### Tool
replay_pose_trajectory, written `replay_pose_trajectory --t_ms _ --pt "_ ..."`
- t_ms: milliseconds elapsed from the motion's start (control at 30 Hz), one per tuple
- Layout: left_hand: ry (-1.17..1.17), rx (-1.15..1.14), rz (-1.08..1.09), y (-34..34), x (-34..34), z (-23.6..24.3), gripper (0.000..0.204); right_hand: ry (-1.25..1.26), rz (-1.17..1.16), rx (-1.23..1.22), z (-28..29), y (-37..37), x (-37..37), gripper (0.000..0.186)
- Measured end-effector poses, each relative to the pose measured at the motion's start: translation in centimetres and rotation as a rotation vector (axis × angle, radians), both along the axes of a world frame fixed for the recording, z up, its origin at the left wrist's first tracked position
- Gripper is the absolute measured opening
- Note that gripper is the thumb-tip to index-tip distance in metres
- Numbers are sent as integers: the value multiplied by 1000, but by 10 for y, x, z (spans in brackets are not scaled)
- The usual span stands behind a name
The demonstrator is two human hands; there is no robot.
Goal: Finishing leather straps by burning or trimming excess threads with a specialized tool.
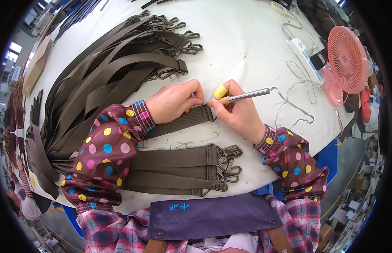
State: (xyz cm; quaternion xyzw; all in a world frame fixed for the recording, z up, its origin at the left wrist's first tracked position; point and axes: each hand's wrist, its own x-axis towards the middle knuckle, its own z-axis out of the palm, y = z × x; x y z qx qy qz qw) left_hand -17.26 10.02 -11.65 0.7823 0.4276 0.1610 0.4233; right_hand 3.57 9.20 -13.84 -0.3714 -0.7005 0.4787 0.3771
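Observation:
My right hand (pixel 240 114) grips a corded pen-shaped tool (pixel 249 94) with a silver shaft and a yellowish front part. A yellow cover (pixel 220 92) wraps one of its fingers. My left hand (pixel 175 101) is closed in a pinch just left of the tool's front end; what its fingertips hold is too small to make out. Beneath both hands lies a dark olive webbing strap (pixel 185 121), its stitched end fitted with a metal ring. Nearer me, several similar straps (pixel 175 158) lie side by side, with metal snap hooks (pixel 232 170) at their right ends.
A large pile of olive straps with hooks (pixel 103 71) covers the table's left side. At the right stand a pink fan (pixel 347 59) and a white power strip (pixel 305 60). A thin grey cord (pixel 299 113) trails across the white tabletop (pixel 246 50). Loose threads lie about.

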Motion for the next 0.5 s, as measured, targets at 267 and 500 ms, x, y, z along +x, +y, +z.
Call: replay_pose_trajectory --t_ms 267,500 --pt "-7 -12 14 2 1 -2 12 -44 -12 24 1 0 1 19" --pt "26 12 14 1 -3 2 11 -5 -15 2 2 -1 0 18"
